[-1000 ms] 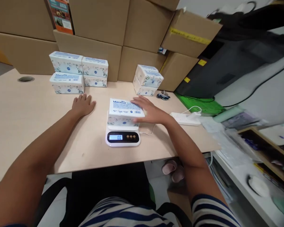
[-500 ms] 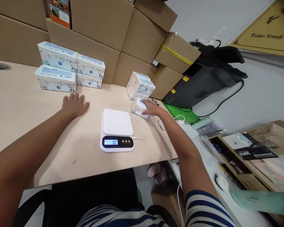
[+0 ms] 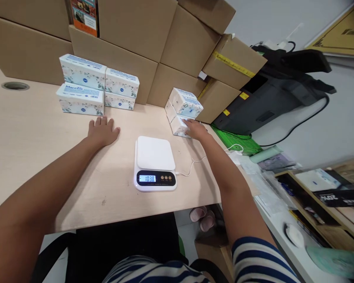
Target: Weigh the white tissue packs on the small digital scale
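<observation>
Scale (image 3: 155, 163) on table (image 3: 32, 137), display lit. Right hand (image 3: 196, 130) gripping a tissue pack (image 3: 178, 126), beyond scale and to its right, just in front of 2 stacked packs (image 3: 188, 104). Long axis appears to run away from scale toward cardboard boxes (image 3: 166, 78); near end faces scale's side, partly hidden by fingers. Left hand (image 3: 103, 132) open, fingers spread on table, left of scale

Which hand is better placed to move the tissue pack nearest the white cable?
Probably the right hand: it touches that tissue pack, while the left hand rests on the table.
</observation>
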Motion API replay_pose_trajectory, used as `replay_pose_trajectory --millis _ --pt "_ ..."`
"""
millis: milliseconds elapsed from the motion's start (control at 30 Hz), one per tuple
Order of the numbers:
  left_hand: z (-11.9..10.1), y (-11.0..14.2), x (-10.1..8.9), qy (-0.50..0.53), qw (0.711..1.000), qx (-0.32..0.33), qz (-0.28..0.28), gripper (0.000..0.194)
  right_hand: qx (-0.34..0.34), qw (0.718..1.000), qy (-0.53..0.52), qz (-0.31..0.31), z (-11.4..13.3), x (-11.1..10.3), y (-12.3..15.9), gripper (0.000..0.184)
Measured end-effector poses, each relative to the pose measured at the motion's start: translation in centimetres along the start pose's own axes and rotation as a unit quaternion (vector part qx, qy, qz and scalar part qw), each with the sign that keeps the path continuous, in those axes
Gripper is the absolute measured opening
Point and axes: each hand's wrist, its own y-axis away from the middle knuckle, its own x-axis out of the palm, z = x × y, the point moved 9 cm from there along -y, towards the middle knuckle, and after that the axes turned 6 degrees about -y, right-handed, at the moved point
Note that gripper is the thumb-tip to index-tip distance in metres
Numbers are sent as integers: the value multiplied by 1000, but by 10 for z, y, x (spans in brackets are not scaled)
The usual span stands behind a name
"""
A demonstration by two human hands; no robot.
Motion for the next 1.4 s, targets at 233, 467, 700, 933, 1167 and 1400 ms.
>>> replay_pose_trajectory --millis 233,467,700,933,1167,1400 --pt "-2 5 -3 13 1000 -19 -10 81 9 999 33 10 18 -13 6 89" --pt "-9 21 -3 52 998 -37 12 79 -215 976 3 -25 172 -28 1 76" --pt "-14 24 10 66 996 -34 45 82 -353 924 -148 -3 385 -54 -69 73" --pt "-16 30 8 78 996 -31 33 82 -296 949 -105 22 458 -39 -123 65" --pt "-20 32 16 81 996 -23 8 78 -294 953 -68 18 479 -12 -121 67" --pt "-30 26 14 84 996 -2 -25 63 -314 947 -71 22 482 4 -99 119"
